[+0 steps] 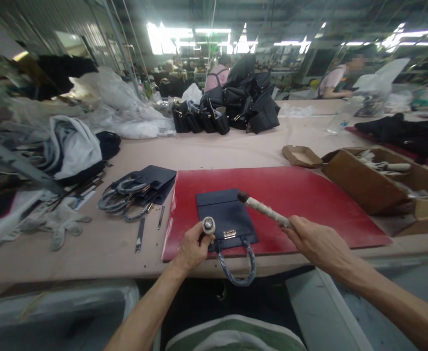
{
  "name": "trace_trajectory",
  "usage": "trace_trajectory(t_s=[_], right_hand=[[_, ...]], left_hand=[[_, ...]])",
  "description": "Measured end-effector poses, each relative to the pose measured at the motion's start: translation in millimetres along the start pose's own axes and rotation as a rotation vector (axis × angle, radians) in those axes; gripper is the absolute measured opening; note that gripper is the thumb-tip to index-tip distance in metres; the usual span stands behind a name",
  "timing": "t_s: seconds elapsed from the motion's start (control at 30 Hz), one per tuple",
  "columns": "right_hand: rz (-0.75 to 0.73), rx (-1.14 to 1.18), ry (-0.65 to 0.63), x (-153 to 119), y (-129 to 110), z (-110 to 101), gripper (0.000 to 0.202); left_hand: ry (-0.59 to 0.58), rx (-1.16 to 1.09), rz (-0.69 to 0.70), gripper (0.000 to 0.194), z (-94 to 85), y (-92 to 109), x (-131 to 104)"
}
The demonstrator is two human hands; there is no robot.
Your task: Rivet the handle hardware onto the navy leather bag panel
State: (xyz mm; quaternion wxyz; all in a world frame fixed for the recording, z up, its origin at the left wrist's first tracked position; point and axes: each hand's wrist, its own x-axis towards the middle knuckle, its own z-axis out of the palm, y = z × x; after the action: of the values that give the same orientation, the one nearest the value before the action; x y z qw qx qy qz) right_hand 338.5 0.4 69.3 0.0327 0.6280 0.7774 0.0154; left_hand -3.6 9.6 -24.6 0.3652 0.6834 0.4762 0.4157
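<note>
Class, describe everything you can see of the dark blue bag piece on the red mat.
The dark blue bag piece lies flat on the red mat. It is roughly rectangular, smooth and leather-like, with a line across its far part. A shiny metal fitting sits by its near edge, where a curved handle, apparently wrapped in clear film, loops out past the mat. The left hand is at its near-left corner; whether they touch is unclear.

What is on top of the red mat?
A navy bag with a clasp lies on the mat, its handle reaching past the near edge. The left hand and its tool hide part of the bag's left edge; the mat beneath is covered.
</note>
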Motion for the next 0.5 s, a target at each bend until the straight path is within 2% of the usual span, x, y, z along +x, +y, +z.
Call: trace_trajectory(t_s=[0.1, 0.2, 0.3, 0.37, 0.43, 0.5], right_hand=[[0.112, -0.171, 0.103, 4.2, 15.6, 31.4, 0.016], [0.232, -0.083, 0.231, 4.7, 9.2, 47.6, 0.021], [0.162, 0.273, 0.348, 0.3, -24.8, 53.9, 0.026], [0.092, 0.482, 0.307, -4.2, -57.3, 56.8, 0.026], [0.056, 0.542, 0.234, -8.4, -89.1, 60.4, 0.031], [0.073, 0.506, 0.204, -11.9, -113.3, 64.7, 0.038]], left_hand=[[0.001, 0.004, -0.006, 0.018, 0.6, -3.5, -1.0], [0.008, 0.007, 0.005, 0.020, 0.9, -3.5, -1.9], [0.001, 0.030, 0.006, 0.022, 0.2, -1.5, -1.9], [-0.002, 0.051, 0.016, 0.026, -1.2, -1.1, -1.5], [0.012, 0.084, 0.049, 0.029, -3.5, -2.4, -1.9], [0.028, 0.140, 0.121, 0.030, -5.5, -5.1, -4.3]])
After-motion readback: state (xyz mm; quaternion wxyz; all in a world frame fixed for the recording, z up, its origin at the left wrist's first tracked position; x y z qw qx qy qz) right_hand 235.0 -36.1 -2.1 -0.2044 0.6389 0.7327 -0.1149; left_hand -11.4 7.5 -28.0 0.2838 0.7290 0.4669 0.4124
